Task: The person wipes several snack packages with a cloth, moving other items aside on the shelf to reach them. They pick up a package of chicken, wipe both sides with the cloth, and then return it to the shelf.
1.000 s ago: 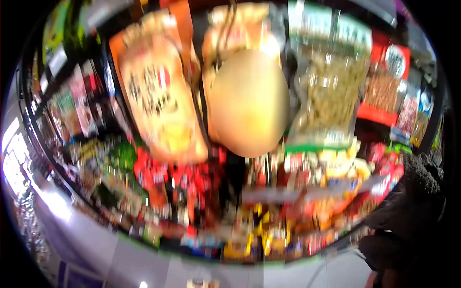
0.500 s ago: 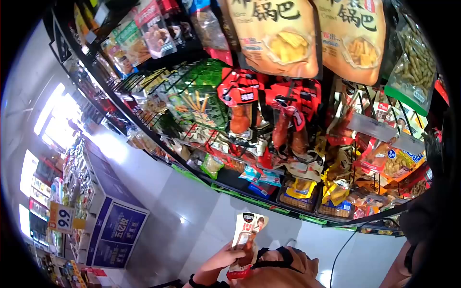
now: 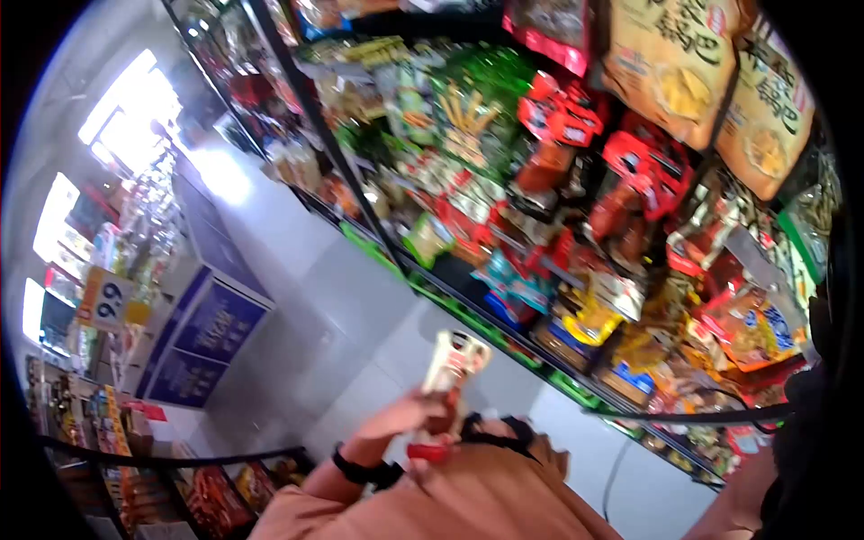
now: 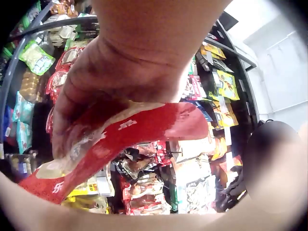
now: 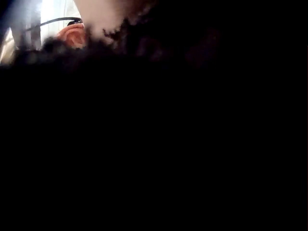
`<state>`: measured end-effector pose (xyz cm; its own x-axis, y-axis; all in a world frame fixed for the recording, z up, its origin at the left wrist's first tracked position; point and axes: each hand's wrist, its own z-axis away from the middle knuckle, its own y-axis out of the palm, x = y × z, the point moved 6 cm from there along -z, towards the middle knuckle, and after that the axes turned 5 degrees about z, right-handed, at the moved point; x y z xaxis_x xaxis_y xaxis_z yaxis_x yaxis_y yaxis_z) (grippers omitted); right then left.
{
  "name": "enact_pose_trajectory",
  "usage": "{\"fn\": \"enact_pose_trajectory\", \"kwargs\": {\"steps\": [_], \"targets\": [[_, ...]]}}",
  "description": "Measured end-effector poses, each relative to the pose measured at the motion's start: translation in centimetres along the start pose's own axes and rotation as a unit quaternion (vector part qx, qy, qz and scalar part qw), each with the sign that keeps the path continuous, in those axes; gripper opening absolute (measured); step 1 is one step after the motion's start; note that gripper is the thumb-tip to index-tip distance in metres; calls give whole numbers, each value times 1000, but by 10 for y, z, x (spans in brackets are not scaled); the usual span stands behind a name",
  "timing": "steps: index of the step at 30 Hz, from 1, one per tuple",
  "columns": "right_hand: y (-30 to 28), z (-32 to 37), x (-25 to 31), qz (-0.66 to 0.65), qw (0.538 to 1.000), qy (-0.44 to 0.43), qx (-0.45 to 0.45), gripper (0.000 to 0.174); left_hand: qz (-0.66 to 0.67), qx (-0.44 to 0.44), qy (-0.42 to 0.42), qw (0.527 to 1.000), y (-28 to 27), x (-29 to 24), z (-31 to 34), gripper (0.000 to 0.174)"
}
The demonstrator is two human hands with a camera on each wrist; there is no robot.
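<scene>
My left hand is in front of my body in the head view, its fingers curled round the middle of a narrow red-and-white snack pouch. In the left wrist view the fingers wrap over the far side of the pouch, whose red printed face is partly covered by the hand. My right forearm rises at the lower right of the head view, and the hand itself is hidden. Mostly black, the right wrist view has an ear and dark hair at its top left.
A long shelf of hanging snack packs crosses the upper right, with red meat packs below the large bags. At left stands a purple-and-white display stand with a 9.9 price sign. Grey tiled floor lies between.
The head view has swung left and down from the large rice-crust bags, after early blur. My left hand with the pouch has come into view and now sits a little further left and higher.
</scene>
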<state>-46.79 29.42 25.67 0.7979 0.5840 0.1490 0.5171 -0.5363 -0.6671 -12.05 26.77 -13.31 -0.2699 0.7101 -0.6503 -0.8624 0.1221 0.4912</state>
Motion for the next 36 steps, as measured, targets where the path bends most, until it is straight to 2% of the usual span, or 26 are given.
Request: {"fn": "enact_pose_trajectory", "kwargs": {"steps": [1,2,3,6,7,8,10,12,13,14,16,17,18,20,22,23,24,25,26,27,28,32,34,36], "targets": [[5,-2,9,-7,1000,1,-8,46,-45,-3,47,998,4,-26,8,29],[9,-4,16,-12,1000,1,-9,46,-73,0,85,994,20,-35,15,33],[15,-8,23,-14,1000,1,-13,46,-88,8,106,990,12,-33,13,43],[46,-23,44,-27,999,3,-36,45,-15,14,124,992,14,-43,20,44],[63,-34,50,-52,997,29,47,36,17,27,113,993,19,-48,23,44],[78,-40,50,-61,993,21,96,34,-15,76,90,993,15,-43,18,54],[117,-36,55,-64,997,39,-23,31,49,140,137,979,55,-66,28,68],[159,-13,57,-118,991,62,-22,32,22,163,211,964,93,-87,39,77],[181,-3,61,-140,987,73,-17,35,35,190,134,972,103,-85,42,79],[200,7,63,-158,984,76,0,38,62,256,109,958,109,-76,36,79],[228,26,69,-137,986,87,38,40,81,286,108,949,121,-74,34,70],[231,38,66,-121,991,62,14,43,76,277,116,951,124,-71,29,72],[233,50,61,-105,994,35,-11,46,77,279,118,950,131,-72,26,72],[228,65,44,-138,988,60,-27,56,6,283,182,942,150,-78,25,73],[229,98,10,-176,968,172,-53,57,-8,302,190,934,166,-72,17,73],[225,106,-2,-255,936,225,-87,52,-93,307,256,912,176,-73,15,78],[219,117,-12,-246,923,281,-99,47,-177,307,321,878,188,-75,14,84],[210,125,-16,-244,915,300,-116,44,-259,328,417,807,202,-82,16,87],[202,131,-19,-245,905,320,-135,41,-356,302,476,745,218,-88,23,93],[187,136,-17,-183,924,309,-130,39,-385,288,449,754,230,-83,17,94],[180,143,-18,-232,904,321,-159,36,-413,272,420,761,241,-75,10,95],[131,156,-16,-211,946,212,-129,35,-469,226,426,740,279,-53,-13,98],[119,167,-27,-190,965,138,-119,41,-356,295,458,759,297,-41,-21,97],[107,177,-41,-101,984,90,-113,48,-343,320,450,760,316,-42,-18,95]]}}
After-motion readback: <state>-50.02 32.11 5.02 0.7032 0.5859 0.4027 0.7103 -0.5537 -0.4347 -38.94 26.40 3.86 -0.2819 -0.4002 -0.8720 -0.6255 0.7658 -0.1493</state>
